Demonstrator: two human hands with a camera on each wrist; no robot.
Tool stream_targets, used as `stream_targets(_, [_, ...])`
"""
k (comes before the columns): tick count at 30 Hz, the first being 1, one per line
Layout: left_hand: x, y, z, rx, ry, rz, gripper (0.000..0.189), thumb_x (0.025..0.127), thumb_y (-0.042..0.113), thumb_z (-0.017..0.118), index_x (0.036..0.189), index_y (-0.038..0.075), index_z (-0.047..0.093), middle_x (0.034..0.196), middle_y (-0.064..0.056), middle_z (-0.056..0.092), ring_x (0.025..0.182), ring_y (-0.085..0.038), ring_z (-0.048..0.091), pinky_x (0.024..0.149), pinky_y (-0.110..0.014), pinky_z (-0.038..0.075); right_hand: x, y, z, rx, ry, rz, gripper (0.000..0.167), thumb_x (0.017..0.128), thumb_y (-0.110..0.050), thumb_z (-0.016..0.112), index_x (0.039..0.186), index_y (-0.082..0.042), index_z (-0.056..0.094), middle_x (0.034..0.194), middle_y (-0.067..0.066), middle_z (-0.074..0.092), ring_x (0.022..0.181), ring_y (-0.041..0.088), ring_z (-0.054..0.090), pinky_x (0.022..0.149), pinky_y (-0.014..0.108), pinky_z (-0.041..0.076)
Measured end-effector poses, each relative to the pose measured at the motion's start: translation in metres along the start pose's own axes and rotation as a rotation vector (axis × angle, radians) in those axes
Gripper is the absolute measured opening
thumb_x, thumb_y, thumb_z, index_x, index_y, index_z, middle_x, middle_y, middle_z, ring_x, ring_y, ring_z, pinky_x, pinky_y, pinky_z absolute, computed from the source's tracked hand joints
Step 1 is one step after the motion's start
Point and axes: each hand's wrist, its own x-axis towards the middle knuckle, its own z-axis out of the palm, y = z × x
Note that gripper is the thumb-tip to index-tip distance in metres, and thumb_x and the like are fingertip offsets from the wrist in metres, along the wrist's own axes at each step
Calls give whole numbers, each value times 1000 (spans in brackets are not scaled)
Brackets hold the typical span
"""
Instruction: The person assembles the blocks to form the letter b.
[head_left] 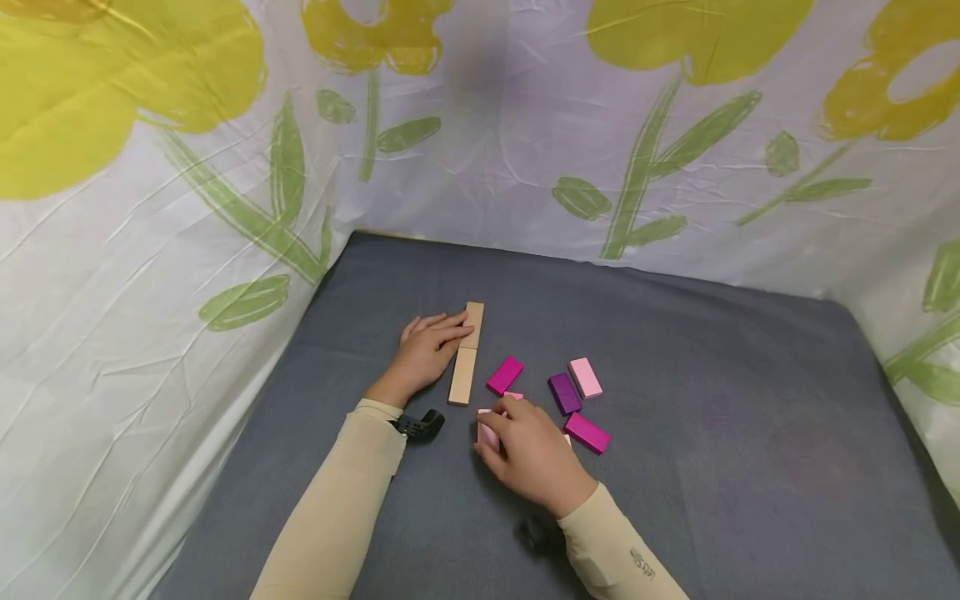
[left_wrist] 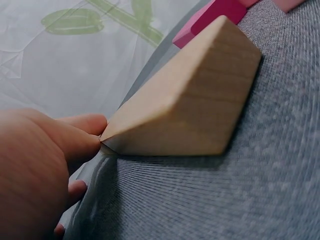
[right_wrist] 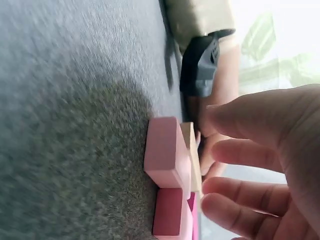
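Two plain wooden blocks, a near one [head_left: 462, 379] and a far one [head_left: 476, 312], lie end to end in a line on the dark grey cloth. My left hand [head_left: 429, 350] rests beside them with its fingers stretched out, fingertips on the far block. In the left wrist view, the fingertips are at the far end of the near block [left_wrist: 200, 95]. My right hand [head_left: 538, 450] hovers with loosely bent fingers over a light pink block [head_left: 486, 437]. A gap shows between those fingers and the light pink block [right_wrist: 162, 145] in the right wrist view.
Right of the wooden line lie a magenta block [head_left: 505, 376], a purple block [head_left: 564, 393], another light pink block [head_left: 585, 378] and a second magenta block [head_left: 587, 433]. My right hand partly hides more pieces. A flowered white curtain [head_left: 510, 167] stands behind the table.
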Motion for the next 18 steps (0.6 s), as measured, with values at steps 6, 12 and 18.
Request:
stream_targets(6, [0,-1,1,-11,1,1,34,108,20,59,141,18,70,158,3,53,151,-31,42,129,-56,9,-10,-7,3,-80,-55,-2,24,90,-27,83,111,-15,81,105,2,67,88,17,59,76,36,52])
stream_targets(12, [-1,-1,2,-16,4,-2,34,109,19,59,141,18,70,158,3,53,151,-30,42,130,-55,9,-15,-10,9,-168,-32,-18,23,91,-15,82,113,-17,82,112,4,71,97,21,61,76,35,55])
stream_targets(18, [0,-2,2,-11,5,-2,34,109,20,58,141,18,70,158,3,53,151,-30,41,130,-54,9,-18,-12,12,-206,1,-45,25,91,-6,79,114,-15,82,115,5,73,108,24,63,87,41,58])
